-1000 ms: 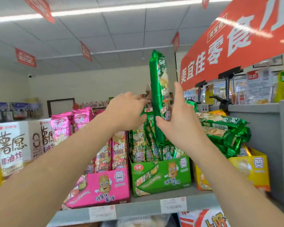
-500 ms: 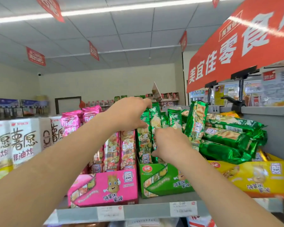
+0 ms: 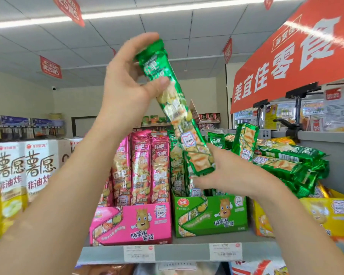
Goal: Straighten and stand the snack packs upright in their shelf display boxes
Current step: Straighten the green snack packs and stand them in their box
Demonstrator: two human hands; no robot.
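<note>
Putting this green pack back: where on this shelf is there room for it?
Likeliest free: the front right of the green cardboard display box, below the right hand; its left side is packed. The pink cardboard display box is full, and loose green foil packs pile over the yellow cardboard box.

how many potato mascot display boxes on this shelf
3: pink box left, green box in the middle, yellow box right, partly hidden; more may sit out of frame.
</note>
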